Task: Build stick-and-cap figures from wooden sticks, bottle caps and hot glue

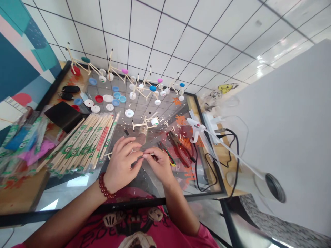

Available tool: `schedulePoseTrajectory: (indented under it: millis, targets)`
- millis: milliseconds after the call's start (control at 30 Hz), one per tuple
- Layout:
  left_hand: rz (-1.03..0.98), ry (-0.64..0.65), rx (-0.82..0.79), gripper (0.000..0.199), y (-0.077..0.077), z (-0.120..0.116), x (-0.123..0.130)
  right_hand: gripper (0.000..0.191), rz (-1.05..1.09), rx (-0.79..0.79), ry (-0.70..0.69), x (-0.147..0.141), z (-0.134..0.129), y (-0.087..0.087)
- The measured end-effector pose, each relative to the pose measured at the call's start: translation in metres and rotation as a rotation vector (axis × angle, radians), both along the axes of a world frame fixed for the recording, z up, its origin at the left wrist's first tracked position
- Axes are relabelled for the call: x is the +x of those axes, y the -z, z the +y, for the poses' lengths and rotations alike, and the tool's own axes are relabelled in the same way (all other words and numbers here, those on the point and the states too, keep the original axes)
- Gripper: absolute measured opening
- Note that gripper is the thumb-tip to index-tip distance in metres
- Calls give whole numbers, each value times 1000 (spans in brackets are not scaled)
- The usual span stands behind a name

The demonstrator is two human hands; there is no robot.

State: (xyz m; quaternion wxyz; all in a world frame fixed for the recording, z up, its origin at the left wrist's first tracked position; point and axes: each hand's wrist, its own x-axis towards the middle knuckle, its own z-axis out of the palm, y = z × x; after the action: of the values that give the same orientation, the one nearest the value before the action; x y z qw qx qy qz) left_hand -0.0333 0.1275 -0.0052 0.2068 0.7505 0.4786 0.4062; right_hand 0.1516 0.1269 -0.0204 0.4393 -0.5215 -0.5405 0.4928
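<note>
My left hand (122,162) and my right hand (158,163) meet over the near part of the glass table, thumbs and forefingers pinched together. Between the right fingers shows a thin pale piece like a short wooden stick (152,154). What the left fingertips pinch, dark and tiny, is too small to make out. Just beyond lies a small stick frame (144,124) with a white bottle cap (154,121) on it. Close to the left hand is a short black strip (126,132). Green-handled cutters (165,151) and red-handled pliers (182,146) rest beside the right hand.
Wrapped chopsticks (85,144) are heaped at left, near a black sheet (63,116). Loose caps (115,102) and several stick-and-cap models (141,86) stand farther back. At right, a white glue gun (196,129) trails its black cord (198,179) near the table edge.
</note>
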Motion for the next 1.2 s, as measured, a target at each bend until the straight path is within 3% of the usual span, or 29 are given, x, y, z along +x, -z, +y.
schedulePoseTrajectory:
  millis: [200, 267, 333, 433, 533, 633, 733, 900, 1000, 1133, 1200]
  targets:
    - [-33, 1, 13, 20, -3, 0, -2, 15, -114, 114, -63, -3, -1, -10]
    - [-101, -13, -2, 18, -4, 2, -3, 10, -99, 113, -58, 0, -3, -17]
    - [-229, -35, -94, 13, -6, 4, -3, 22, -107, 96, -5, 13, -6, -23]
    - [-600, -41, -393, 5, -11, 7, -6, 28, -275, 62, 199, 56, -6, -27]
    - [-964, -84, -688, 18, -16, 10, -9, 48, -538, -50, 456, 116, 2, -22]
    - [-1098, -146, -805, 26, -20, 12, -11, 61, -780, -112, 613, 168, 22, -12]
    - [-1152, -171, -861, 26, -22, 14, -12, 61, -941, -141, 640, 195, 47, -2]
    - [-1181, -171, -939, 26, -22, 11, -8, 64, -877, -142, 561, 198, 83, 13]
    - [-1184, -154, -975, 27, -23, 9, -4, 59, -888, -166, 587, 194, 97, 19]
    - [-1162, -154, -1015, 26, -21, 6, -1, 52, -885, -166, 657, 191, 101, 18]
    - [-1170, -152, -1031, 27, -20, 6, -1, 54, -820, -93, 693, 184, 93, 12]
